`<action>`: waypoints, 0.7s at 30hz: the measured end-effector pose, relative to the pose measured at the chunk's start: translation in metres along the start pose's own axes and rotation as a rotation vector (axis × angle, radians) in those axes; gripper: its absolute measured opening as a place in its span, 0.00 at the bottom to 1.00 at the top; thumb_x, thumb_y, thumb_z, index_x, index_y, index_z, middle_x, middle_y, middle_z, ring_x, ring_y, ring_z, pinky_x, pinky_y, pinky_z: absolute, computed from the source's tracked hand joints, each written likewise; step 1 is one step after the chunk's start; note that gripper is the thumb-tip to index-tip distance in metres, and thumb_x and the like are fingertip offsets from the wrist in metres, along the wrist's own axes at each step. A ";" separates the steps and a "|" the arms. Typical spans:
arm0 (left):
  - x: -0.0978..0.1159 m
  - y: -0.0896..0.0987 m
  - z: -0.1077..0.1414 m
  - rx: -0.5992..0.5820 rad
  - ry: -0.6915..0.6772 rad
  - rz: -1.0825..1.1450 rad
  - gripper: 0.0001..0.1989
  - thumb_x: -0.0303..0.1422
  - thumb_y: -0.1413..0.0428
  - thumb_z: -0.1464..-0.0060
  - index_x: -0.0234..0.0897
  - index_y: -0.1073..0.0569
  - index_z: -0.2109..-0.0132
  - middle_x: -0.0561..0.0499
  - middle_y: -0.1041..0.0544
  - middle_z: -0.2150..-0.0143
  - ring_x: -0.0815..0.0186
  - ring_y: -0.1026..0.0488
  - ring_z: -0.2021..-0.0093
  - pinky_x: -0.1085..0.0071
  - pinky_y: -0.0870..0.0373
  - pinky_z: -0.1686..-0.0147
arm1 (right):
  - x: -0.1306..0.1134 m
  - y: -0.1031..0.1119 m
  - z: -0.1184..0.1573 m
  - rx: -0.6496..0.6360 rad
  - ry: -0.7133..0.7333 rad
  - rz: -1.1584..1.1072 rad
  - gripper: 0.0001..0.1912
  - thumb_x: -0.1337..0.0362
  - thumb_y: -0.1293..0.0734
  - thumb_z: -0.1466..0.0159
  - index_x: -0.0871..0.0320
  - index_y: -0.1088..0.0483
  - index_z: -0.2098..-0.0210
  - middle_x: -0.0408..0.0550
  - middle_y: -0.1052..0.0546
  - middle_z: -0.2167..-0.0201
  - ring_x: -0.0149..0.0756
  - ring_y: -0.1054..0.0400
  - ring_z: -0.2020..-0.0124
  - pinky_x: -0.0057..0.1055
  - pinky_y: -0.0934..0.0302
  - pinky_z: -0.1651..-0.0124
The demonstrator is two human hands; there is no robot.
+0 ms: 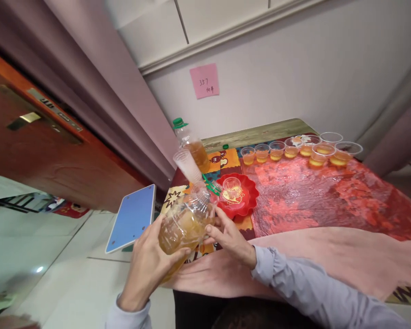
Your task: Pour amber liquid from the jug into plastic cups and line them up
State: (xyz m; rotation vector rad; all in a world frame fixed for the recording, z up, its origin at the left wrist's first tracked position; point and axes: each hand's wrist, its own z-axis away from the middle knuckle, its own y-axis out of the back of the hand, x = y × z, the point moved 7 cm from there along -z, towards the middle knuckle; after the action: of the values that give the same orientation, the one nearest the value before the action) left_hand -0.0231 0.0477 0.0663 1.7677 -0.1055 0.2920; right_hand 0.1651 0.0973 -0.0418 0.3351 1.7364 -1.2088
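A large clear plastic bottle [185,224] of yellowish liquid is tilted, its neck pointing away from me over the table. My left hand [149,258] is wrapped round its body from the left. On the other side, the fingers of my right hand [231,235] curl against the bottle near its shoulder. A green ring [212,186] shows at the neck. Just beyond the mouth, a small clear plastic cup [232,183] sits on a red scalloped plate [251,208]. Whether the mouth touches the cup is hard to make out.
A stack of clear cups [185,165] stands before a second green-capped bottle [196,151]. A loose green cap [225,146] lies behind. Several cups with amber liquid [276,153] line the table's back right. A blue board [132,217] is at left, near a wooden door [55,151].
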 end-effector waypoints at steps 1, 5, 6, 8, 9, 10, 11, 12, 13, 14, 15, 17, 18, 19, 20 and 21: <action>0.002 0.001 -0.004 -0.013 -0.003 -0.025 0.51 0.56 0.31 0.58 0.36 0.32 0.32 0.36 0.22 0.35 0.41 0.23 0.37 0.45 0.27 0.37 | 0.001 -0.001 -0.002 -0.006 0.009 -0.011 0.44 0.44 0.25 0.34 0.47 0.45 0.27 0.55 0.22 0.41 0.43 0.21 0.48 0.36 0.21 0.54; 0.007 0.001 -0.016 -0.040 -0.001 -0.082 0.50 0.53 0.30 0.58 0.36 0.32 0.31 0.36 0.23 0.34 0.41 0.23 0.37 0.46 0.28 0.36 | 0.006 0.003 -0.012 -0.006 0.037 -0.028 0.41 0.44 0.26 0.33 0.48 0.43 0.28 0.53 0.22 0.41 0.41 0.20 0.49 0.33 0.21 0.55; 0.008 0.000 -0.018 -0.046 0.002 -0.084 0.50 0.53 0.30 0.58 0.36 0.32 0.31 0.36 0.23 0.34 0.41 0.24 0.36 0.46 0.28 0.36 | 0.007 0.005 -0.015 -0.001 0.044 -0.033 0.40 0.44 0.26 0.33 0.48 0.43 0.28 0.53 0.22 0.41 0.40 0.20 0.50 0.33 0.21 0.56; 0.011 -0.003 -0.022 -0.056 0.015 -0.089 0.51 0.53 0.30 0.59 0.36 0.32 0.31 0.36 0.23 0.34 0.41 0.24 0.36 0.46 0.28 0.35 | 0.010 0.011 -0.019 0.011 0.061 -0.046 0.41 0.45 0.26 0.33 0.48 0.43 0.28 0.52 0.22 0.41 0.38 0.20 0.51 0.31 0.21 0.57; 0.012 -0.004 -0.024 -0.063 0.022 -0.093 0.51 0.53 0.30 0.59 0.36 0.33 0.31 0.36 0.23 0.34 0.41 0.24 0.35 0.47 0.28 0.35 | 0.011 0.014 -0.021 0.018 0.069 -0.051 0.41 0.45 0.25 0.33 0.48 0.42 0.28 0.52 0.22 0.41 0.38 0.20 0.52 0.31 0.21 0.57; 0.014 -0.005 -0.026 -0.072 0.030 -0.098 0.51 0.52 0.30 0.59 0.36 0.33 0.31 0.36 0.24 0.33 0.41 0.25 0.35 0.47 0.29 0.35 | 0.012 0.018 -0.023 0.023 0.076 -0.054 0.41 0.46 0.25 0.34 0.48 0.42 0.29 0.52 0.22 0.42 0.38 0.20 0.52 0.30 0.21 0.57; 0.017 -0.006 -0.027 -0.084 0.038 -0.104 0.51 0.52 0.30 0.58 0.36 0.33 0.31 0.35 0.24 0.33 0.41 0.25 0.35 0.47 0.29 0.35 | 0.014 0.021 -0.024 0.025 0.079 -0.056 0.40 0.46 0.25 0.34 0.49 0.41 0.29 0.52 0.22 0.43 0.38 0.20 0.52 0.30 0.21 0.58; 0.019 -0.006 -0.028 -0.098 0.048 -0.114 0.50 0.51 0.30 0.58 0.36 0.33 0.31 0.35 0.24 0.33 0.41 0.25 0.35 0.47 0.29 0.35 | 0.015 0.023 -0.025 0.023 0.079 -0.058 0.40 0.46 0.24 0.34 0.49 0.41 0.29 0.51 0.21 0.43 0.38 0.20 0.53 0.30 0.21 0.57; 0.021 -0.006 -0.030 -0.112 0.059 -0.125 0.50 0.51 0.30 0.58 0.36 0.33 0.30 0.35 0.24 0.33 0.41 0.25 0.34 0.47 0.29 0.36 | 0.017 0.025 -0.026 0.016 0.077 -0.061 0.40 0.46 0.25 0.34 0.49 0.41 0.29 0.51 0.21 0.44 0.37 0.20 0.53 0.30 0.21 0.57; 0.023 -0.006 -0.031 -0.126 0.070 -0.137 0.50 0.51 0.30 0.57 0.36 0.33 0.30 0.36 0.24 0.33 0.41 0.25 0.35 0.47 0.28 0.36 | 0.018 0.027 -0.026 0.007 0.075 -0.066 0.39 0.47 0.25 0.33 0.49 0.40 0.30 0.51 0.20 0.45 0.37 0.20 0.53 0.31 0.21 0.57; 0.025 -0.005 -0.031 -0.140 0.077 -0.148 0.49 0.50 0.31 0.57 0.38 0.33 0.30 0.36 0.24 0.33 0.41 0.25 0.35 0.47 0.28 0.37 | 0.019 0.028 -0.026 -0.003 0.074 -0.072 0.38 0.47 0.25 0.33 0.49 0.40 0.30 0.50 0.20 0.46 0.37 0.20 0.53 0.31 0.21 0.56; 0.028 -0.004 -0.033 -0.155 0.077 -0.168 0.48 0.50 0.31 0.55 0.40 0.33 0.30 0.38 0.23 0.34 0.42 0.24 0.36 0.48 0.28 0.38 | 0.020 0.029 -0.026 -0.016 0.068 -0.090 0.37 0.46 0.26 0.33 0.49 0.40 0.31 0.51 0.21 0.45 0.39 0.20 0.51 0.33 0.21 0.55; 0.029 -0.004 -0.033 -0.158 0.069 -0.174 0.47 0.50 0.31 0.55 0.41 0.33 0.30 0.38 0.22 0.34 0.42 0.24 0.36 0.48 0.28 0.39 | 0.021 0.029 -0.026 -0.019 0.065 -0.098 0.37 0.46 0.26 0.32 0.49 0.40 0.31 0.51 0.21 0.44 0.40 0.20 0.50 0.34 0.21 0.54; 0.030 -0.003 -0.034 -0.158 0.060 -0.179 0.47 0.51 0.32 0.55 0.41 0.33 0.30 0.38 0.22 0.34 0.42 0.24 0.36 0.48 0.28 0.39 | 0.021 0.029 -0.026 -0.019 0.060 -0.104 0.37 0.46 0.26 0.32 0.49 0.40 0.31 0.51 0.21 0.44 0.40 0.20 0.50 0.35 0.20 0.54; 0.030 -0.003 -0.035 -0.159 0.055 -0.183 0.47 0.51 0.32 0.54 0.41 0.33 0.30 0.38 0.22 0.35 0.42 0.24 0.36 0.48 0.28 0.38 | 0.022 0.029 -0.026 -0.018 0.055 -0.107 0.37 0.46 0.26 0.33 0.49 0.40 0.31 0.51 0.22 0.43 0.41 0.20 0.50 0.35 0.20 0.54; 0.030 -0.003 -0.035 -0.165 0.054 -0.187 0.47 0.52 0.32 0.55 0.40 0.33 0.30 0.38 0.22 0.35 0.42 0.24 0.36 0.49 0.28 0.38 | 0.022 0.029 -0.026 -0.015 0.051 -0.109 0.36 0.46 0.26 0.33 0.49 0.39 0.31 0.51 0.22 0.43 0.41 0.19 0.50 0.35 0.20 0.54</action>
State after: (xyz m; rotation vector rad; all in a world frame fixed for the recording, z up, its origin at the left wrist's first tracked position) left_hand 0.0016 0.0853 0.0776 1.5923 0.0726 0.1892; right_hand 0.1594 0.1268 -0.0751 0.2677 1.8269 -1.2744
